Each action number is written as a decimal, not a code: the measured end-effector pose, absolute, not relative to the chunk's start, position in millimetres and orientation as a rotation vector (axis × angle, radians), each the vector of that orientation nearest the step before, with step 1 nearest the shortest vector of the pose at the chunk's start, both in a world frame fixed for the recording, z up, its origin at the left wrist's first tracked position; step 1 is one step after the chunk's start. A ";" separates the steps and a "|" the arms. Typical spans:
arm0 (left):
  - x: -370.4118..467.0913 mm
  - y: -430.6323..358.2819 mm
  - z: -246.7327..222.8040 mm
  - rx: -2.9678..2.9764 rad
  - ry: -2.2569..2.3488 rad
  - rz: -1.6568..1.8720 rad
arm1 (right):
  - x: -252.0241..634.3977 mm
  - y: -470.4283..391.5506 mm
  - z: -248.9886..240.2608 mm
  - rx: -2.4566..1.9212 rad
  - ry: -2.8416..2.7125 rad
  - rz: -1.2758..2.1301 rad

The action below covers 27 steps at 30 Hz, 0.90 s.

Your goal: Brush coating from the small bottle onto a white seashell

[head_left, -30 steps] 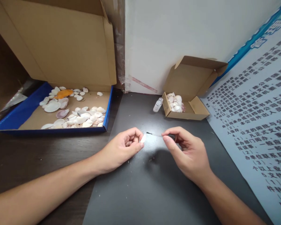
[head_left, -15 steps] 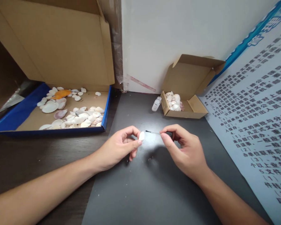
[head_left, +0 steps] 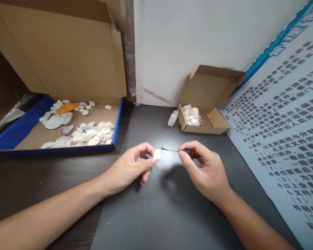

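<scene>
Shell [head_left: 157, 154] now turned broadside, left hand [head_left: 133, 167] pinching, brush [head_left: 170, 150] apart

The right hand [head_left: 205, 166] partly conceals the handle of the brush [head_left: 170, 150]. The left hand [head_left: 135, 165] covers one edge of the white shell [head_left: 157, 154]. Markings on the bottle [head_left: 172, 119] are too small to read. The top picture edge crops the large box lid [head_left: 59, 52]; the right edge crops the poster [head_left: 284, 139].

So the shell [head_left: 157, 154] is a little white one, pinched at its edge in the left hand [head_left: 137, 163]. The brush [head_left: 172, 150], thin stem and dark bristles, sits nearly level in the right hand [head_left: 205, 170], tip just beside the shell.
</scene>
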<state>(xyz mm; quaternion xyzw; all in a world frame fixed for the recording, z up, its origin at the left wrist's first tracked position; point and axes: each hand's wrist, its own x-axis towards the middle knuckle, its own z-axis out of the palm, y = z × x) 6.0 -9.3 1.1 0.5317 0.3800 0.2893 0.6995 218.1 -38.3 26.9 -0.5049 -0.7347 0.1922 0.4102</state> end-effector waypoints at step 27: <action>5.4 -9.1 2.3 1.180 0.844 0.648 | 216.0 -37.5 29.0 -1.234 -1.955 0.449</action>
